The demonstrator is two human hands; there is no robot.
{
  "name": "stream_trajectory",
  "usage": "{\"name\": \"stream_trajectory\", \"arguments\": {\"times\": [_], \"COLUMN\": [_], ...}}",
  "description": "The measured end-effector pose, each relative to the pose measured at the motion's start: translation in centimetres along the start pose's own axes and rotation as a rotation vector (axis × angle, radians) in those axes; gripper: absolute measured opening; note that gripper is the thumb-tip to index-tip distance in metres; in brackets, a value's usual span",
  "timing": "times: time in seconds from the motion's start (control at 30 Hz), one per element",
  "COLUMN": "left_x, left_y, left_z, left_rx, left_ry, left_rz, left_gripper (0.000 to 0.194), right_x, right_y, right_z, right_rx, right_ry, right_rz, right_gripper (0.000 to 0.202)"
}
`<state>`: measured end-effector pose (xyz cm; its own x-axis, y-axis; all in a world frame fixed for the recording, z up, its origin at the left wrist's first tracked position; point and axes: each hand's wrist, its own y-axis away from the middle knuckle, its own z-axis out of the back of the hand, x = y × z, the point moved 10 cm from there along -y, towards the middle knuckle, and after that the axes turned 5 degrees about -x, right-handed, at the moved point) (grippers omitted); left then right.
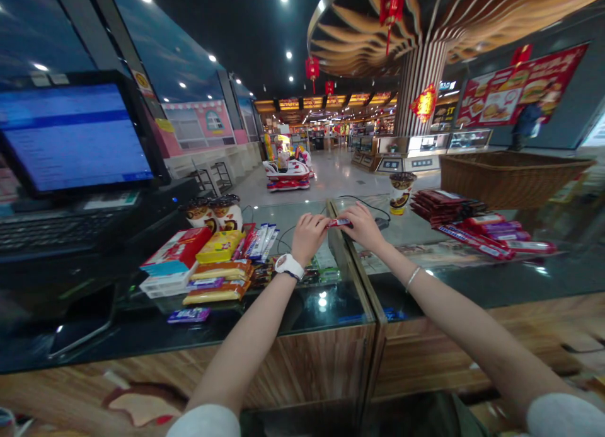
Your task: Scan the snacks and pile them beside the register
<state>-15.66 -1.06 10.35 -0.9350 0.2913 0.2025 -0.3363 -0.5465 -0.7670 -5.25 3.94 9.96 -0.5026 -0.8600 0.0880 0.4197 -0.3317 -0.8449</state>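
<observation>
Between my two hands, over the seam of the glass counter (302, 314), is a small red-wrapped candy bar (339, 222). My left hand (309, 235), with a white watch on its wrist, pinches the bar's left end. At the other end, the fingers of my right hand (362, 226) close on it; a thin bracelet circles that wrist. Left of my hands lie blue-and-white stick packs (265, 241), a yellow packet (220, 245), orange-brown packets (220, 280) and a purple bar (188, 315). To the right are stacked dark red packets (442, 207) and long red-and-blue packs (475, 240).
A monitor (75, 137) and keyboard (61, 229) stand at the left, with a dark tablet-like device (85, 320) in front. Lidded cups (227, 213) sit behind the snacks. Another cup (401, 194) and a wicker basket (510, 178) are at the right. A person (527, 125) stands far off.
</observation>
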Motion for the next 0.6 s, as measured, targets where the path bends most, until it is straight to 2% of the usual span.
{"name": "stream_trajectory", "arguments": {"times": [0.1, 0.23, 0.37, 0.5, 0.6], "left_x": [0.0, 0.8, 1.7, 2.3, 2.5], "left_y": [0.1, 0.2, 0.5, 0.7, 0.7], "left_z": [0.1, 0.0, 0.0, 0.0, -0.1], "left_rx": [-0.023, -0.038, -0.048, -0.057, -0.055], "left_ry": [-0.005, -0.019, -0.028, -0.023, -0.012], "left_rz": [-0.03, -0.034, -0.029, -0.017, -0.013], "left_gripper": [0.022, 0.021, 0.021, 0.021, 0.022], "right_x": [0.1, -1.0, -5.5, -9.7, -10.9], "right_y": [0.0, -0.3, 0.1, 2.3, 3.9], "right_z": [-0.2, 0.4, 1.6, 0.1, -1.2], "right_rx": [0.014, 0.056, 0.087, 0.29, 0.38], "right_ry": [-0.04, -0.188, -0.214, -0.152, -0.137], "right_rz": [-0.014, -0.04, -0.147, -0.181, -0.166], "right_gripper": [0.019, 0.05, 0.06, 0.074, 0.08]}}
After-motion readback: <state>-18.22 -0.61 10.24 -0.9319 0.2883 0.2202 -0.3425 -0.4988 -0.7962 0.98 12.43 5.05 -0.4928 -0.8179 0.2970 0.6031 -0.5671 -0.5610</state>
